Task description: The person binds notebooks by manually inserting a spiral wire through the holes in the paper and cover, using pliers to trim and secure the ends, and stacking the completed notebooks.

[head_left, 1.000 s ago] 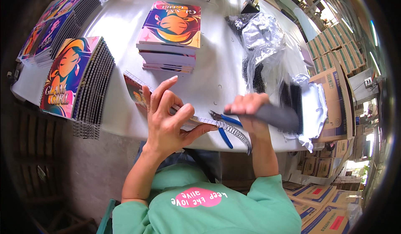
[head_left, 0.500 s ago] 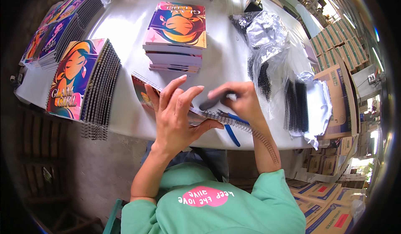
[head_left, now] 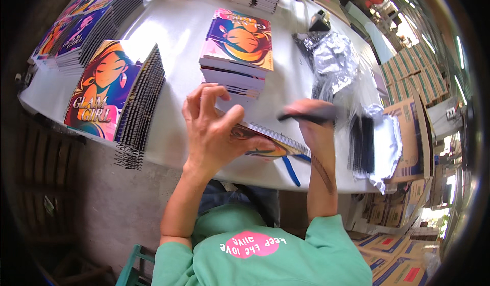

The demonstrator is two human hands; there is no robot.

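My left hand [head_left: 212, 125] grips a notebook [head_left: 268, 145] with a colourful cover, tilted edge-up over the table's near edge. A thin spiral coil [head_left: 278, 134] runs along its upper edge. A dark coil-like line [head_left: 322, 175] crosses my right forearm; I cannot tell whether it is the coil's tail. My right hand [head_left: 311, 120], smeared by motion, is apart from the notebook on the right. A flat dark piece [head_left: 305, 113] lies across its fingers; whether held or worn is unclear. Blue-handled pliers [head_left: 291, 172] lie below the notebook, partly hidden.
A notebook stack [head_left: 237, 38] stands ahead, and coil-bound notebooks [head_left: 104, 89] stand at left. Behind them are more stacks [head_left: 87, 31]. At right lie crumpled clear plastic [head_left: 332, 59], black coils [head_left: 361, 143] and an open carton [head_left: 407, 140]. A tape dispenser [head_left: 320, 21] sits at the back.
My right hand has moved right, away from the notebook's edge. The notebook has shifted right, and the coil now lies along its edge. The whole view has shifted slightly.
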